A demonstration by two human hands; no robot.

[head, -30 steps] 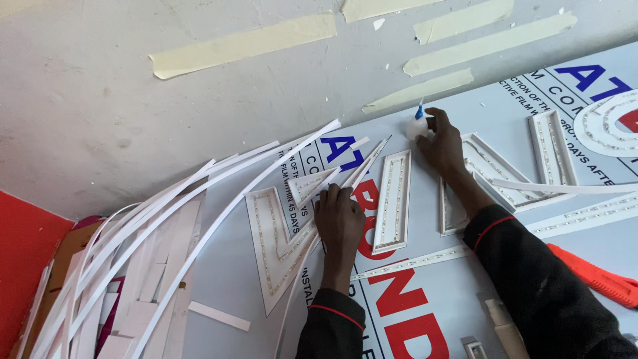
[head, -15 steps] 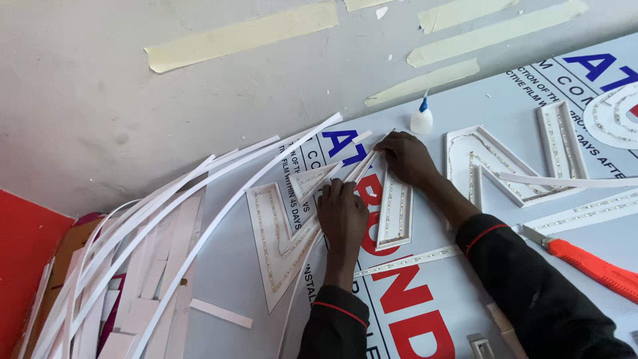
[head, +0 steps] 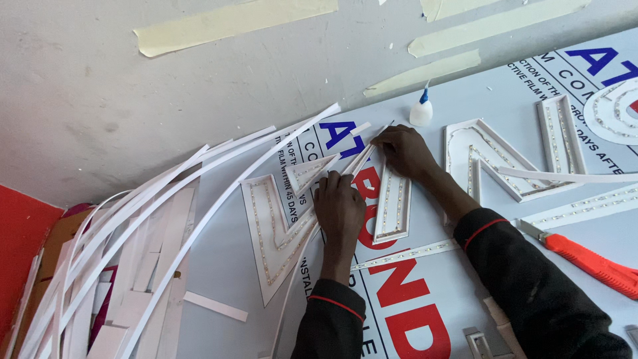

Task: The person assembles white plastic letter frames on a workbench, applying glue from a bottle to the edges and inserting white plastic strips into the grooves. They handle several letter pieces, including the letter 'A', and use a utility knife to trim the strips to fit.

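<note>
My left hand presses down on the middle of a white channel letter with light strips inside, where its slanted arm meets the straight bar. My right hand rests fingers-down on the top end of that bar, pinching a thin white strip against it. The letter lies on a pale grey printed panel. A small white glue bottle with a blue tip stands just beyond my right hand.
A second white letter lies to the right. An orange utility knife sits at the right edge by my sleeve. A fan of long white strips spreads left. Tape strips mark the grey wall. A red surface lies far left.
My right hand has left the glue bottle standing on the panel and come down-left onto the top of the letter's bar. My left hand has stayed in place.
</note>
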